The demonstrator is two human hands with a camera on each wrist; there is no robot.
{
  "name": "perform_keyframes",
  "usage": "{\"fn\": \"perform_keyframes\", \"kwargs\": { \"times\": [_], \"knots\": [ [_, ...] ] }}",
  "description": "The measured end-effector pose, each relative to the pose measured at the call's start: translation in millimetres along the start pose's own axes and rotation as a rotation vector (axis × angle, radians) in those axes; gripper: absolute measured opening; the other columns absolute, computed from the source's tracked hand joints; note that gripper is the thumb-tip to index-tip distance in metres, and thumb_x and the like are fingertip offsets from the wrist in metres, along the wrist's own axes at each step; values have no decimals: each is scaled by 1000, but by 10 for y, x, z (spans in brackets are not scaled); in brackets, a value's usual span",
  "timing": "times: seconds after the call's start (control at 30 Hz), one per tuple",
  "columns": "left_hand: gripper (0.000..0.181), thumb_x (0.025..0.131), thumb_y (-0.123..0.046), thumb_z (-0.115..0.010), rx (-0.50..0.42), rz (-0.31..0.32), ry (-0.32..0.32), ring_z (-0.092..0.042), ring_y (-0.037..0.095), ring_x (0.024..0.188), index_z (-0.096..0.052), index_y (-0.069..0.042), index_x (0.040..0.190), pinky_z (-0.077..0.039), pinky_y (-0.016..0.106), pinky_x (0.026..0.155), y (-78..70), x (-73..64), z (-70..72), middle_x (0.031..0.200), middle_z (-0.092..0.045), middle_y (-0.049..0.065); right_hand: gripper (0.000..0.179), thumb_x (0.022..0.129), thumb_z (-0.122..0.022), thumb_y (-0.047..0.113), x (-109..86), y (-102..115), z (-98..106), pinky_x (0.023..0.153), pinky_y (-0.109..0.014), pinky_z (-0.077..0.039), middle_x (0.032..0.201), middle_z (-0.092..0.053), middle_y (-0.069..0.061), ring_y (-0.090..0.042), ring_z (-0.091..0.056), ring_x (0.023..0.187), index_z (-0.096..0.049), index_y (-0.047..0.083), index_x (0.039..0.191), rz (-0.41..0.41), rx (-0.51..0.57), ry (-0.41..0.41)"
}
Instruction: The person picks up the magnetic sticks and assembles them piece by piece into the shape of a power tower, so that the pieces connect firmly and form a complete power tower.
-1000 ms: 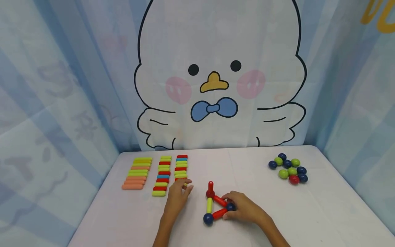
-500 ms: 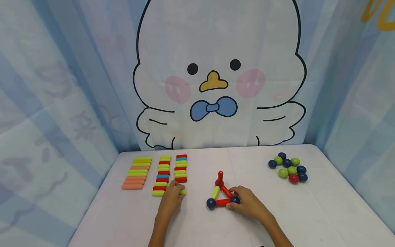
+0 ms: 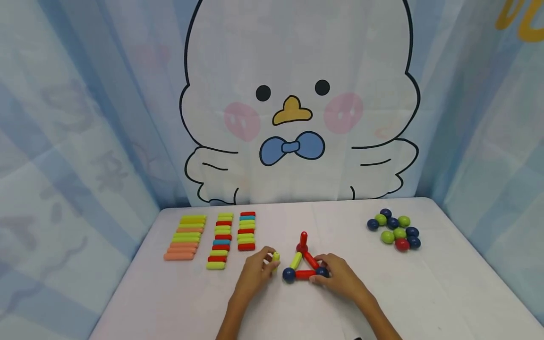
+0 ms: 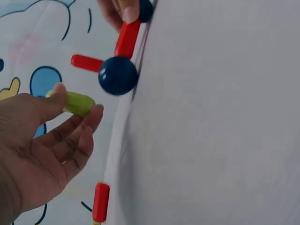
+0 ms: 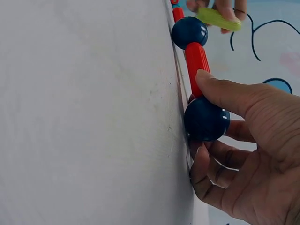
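My left hand (image 3: 255, 273) pinches a short yellow-green rod (image 3: 276, 257) between thumb and fingers, held up just left of a ball-and-rod triangle. In the left wrist view the yellow-green rod (image 4: 78, 103) points toward a navy ball (image 4: 118, 76). The triangle has navy balls at its near corners and a red ball (image 3: 302, 248) at the far one. A yellow-green rod (image 3: 296, 260) forms its left side; red rods form the others. Another red rod (image 3: 303, 237) stands up from the red ball. My right hand (image 3: 341, 276) grips the near-right navy ball (image 5: 206, 118), thumb on the red rod (image 5: 197, 65).
Three columns of rods lie at the table's left: long yellow and orange rods (image 3: 183, 238), then two of shorter mixed-colour rods (image 3: 221, 242) (image 3: 246, 231). Loose navy, green and red balls (image 3: 399, 233) cluster at the back right. A printed curtain (image 3: 293, 179) hangs behind the table (image 3: 170, 302).
My left hand took the yellow-green rod from the near end of the third column and brought it right, beside the triangle. My right hand shifted the triangle away from me and turned it slightly.
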State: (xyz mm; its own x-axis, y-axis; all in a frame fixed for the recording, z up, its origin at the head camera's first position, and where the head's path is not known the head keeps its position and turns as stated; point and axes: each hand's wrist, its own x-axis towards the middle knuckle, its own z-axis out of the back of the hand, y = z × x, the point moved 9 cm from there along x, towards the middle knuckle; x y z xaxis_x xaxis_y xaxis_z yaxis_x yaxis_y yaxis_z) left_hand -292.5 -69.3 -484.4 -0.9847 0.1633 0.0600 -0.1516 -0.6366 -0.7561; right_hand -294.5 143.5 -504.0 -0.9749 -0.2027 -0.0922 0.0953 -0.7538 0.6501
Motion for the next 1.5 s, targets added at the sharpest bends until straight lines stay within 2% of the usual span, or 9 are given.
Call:
{"fn": "perform_keyframes", "kwargs": {
  "times": [0.1, 0.23, 0.43, 0.73, 0.97, 1.17, 1.3, 1.4, 1.5],
  "knots": [
    [25, 96, -25, -62, -71, -72, -12, -64, 12, 87, -58, -15, 118, -56, 23, 77, -154, 0, -99, 103, -68, 3, 60, 75, -84, 34, 0, 16, -6, 78, -31, -52, 92, -58, 2, -13, -51, 85, -63, 8, 125, 10, -7, -10],
    [23, 95, -22, -65, -88, -127, -20, -65, 13, 95, -57, -16, 116, -55, 22, 80, -257, -17, -191, 104, -69, 1, 58, 75, -84, 33, -13, 34, -5, 74, -29, -50, 89, -57, 2, -12, -50, 81, -63, 8, 123, 23, -16, -26],
    [23, 92, -18, -68, -64, -124, 18, -65, 14, 98, -59, -16, 113, -54, 22, 79, -257, -26, -239, 104, -71, 0, 58, 76, -83, 35, -28, 30, -7, 73, -29, -49, 89, -56, 2, -12, -49, 80, -63, 7, 123, 28, -25, -24],
    [20, 91, -17, -67, -68, -156, 14, -66, 16, 100, -60, -17, 110, -56, 28, 83, -278, -12, -210, 105, -72, 1, 58, 76, -82, 36, -13, 46, 14, 73, -30, -49, 89, -56, 2, -12, -49, 80, -63, 8, 123, 31, -39, -25],
    [20, 90, -16, -68, -73, -176, 27, -65, 11, 97, -62, -16, 109, -55, 24, 81, -287, -11, -203, 102, -71, -3, 57, 76, -83, 35, -13, 33, 17, 76, -31, -52, 90, -58, 1, -12, -50, 81, -63, 7, 123, 19, -40, -24],
    [28, 89, -21, -71, -104, -122, 57, -65, 11, 98, -61, -17, 115, -56, 25, 83, -235, -3, -181, 105, -70, -4, 56, 77, -82, 34, -17, 39, 22, 74, -30, -51, 88, -56, 2, -12, -49, 80, -63, 9, 123, 22, -39, -31],
    [28, 90, -22, -70, -66, -73, 7, -64, 12, 96, -63, -15, 116, -56, 26, 82, -150, -4, -15, 102, -70, -4, 62, 76, -83, 33, -23, 52, 23, 69, -26, -48, 84, -54, 3, -11, -49, 78, -60, 9, 129, 15, -40, -37],
    [23, 90, -18, -71, 43, -4, -124, -62, 12, 92, -65, -14, 112, -56, 27, 80, -18, -31, 249, 97, -68, -4, 72, 76, -83, 33, -30, 41, 31, 62, -24, -44, 80, -53, 2, -12, -48, 73, -53, 9, 137, -17, -47, -52],
    [22, 87, -15, -74, 210, 85, -258, -60, 16, 93, -67, -13, 107, -57, 31, 80, 158, -98, 572, 99, -67, 1, 83, 76, -82, 33, -39, 20, 54, 58, -24, -41, 76, -51, -1, -14, -47, 70, -42, 6, 144, -64, -52, -83]
  ]
}}
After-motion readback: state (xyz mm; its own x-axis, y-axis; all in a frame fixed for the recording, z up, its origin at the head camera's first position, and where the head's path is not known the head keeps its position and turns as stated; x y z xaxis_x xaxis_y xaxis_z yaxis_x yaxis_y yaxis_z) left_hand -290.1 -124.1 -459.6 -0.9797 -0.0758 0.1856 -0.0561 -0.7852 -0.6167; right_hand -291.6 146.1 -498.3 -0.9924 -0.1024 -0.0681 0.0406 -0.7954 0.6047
